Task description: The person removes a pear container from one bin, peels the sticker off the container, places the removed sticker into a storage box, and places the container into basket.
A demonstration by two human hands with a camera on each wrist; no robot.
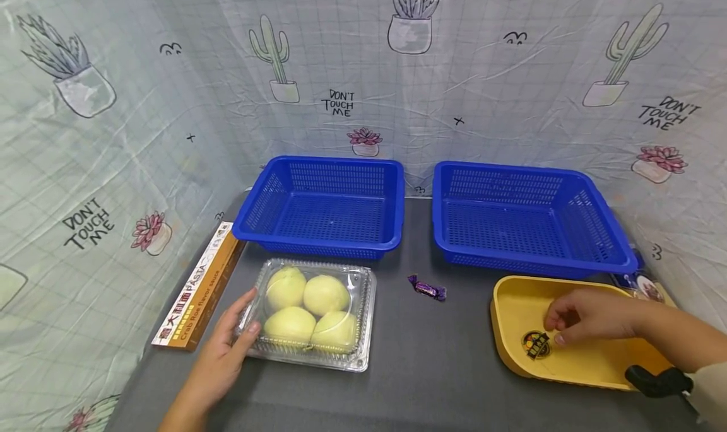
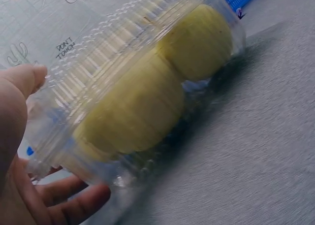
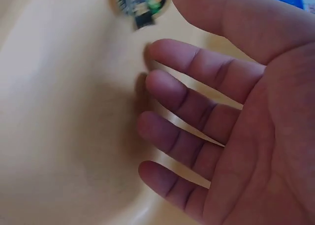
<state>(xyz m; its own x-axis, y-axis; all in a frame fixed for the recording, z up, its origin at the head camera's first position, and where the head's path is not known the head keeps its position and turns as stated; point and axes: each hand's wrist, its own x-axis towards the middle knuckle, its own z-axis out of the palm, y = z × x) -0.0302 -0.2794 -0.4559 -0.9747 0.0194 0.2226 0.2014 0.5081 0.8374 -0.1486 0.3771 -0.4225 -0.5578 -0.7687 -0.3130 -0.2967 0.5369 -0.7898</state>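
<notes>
My left hand (image 1: pixel 227 344) grips the left edge of a clear plastic clamshell box (image 1: pixel 368 312) holding several pale yellow-green fruits (image 1: pixel 326 295). In the left wrist view, the thumb (image 2: pixel 34 80) lies along the lid side and fingers (image 2: pixel 83 205) reach beneath the near end. Over at the right, my right hand (image 1: pixel 596 315) hovers inside a yellow tray (image 1: pixel 511 287), its fingers loosely bent and its palm bare in the right wrist view. Just beyond its thumb and forefinger lies a round, dark, colourful badge-like piece (image 1: pixel 536 344) on the tray floor.
Two blue mesh baskets (image 1: pixel 318 246) stand along the back, the right basket (image 1: pixel 511 262) just behind the tray. A purple wrapped candy (image 1: pixel 427 288) lies mid-table. On the left is a long pasta box (image 1: pixel 199 287). Packaging (image 1: pixel 647 287) sits partly hidden behind the tray. Printed curtains surround the table.
</notes>
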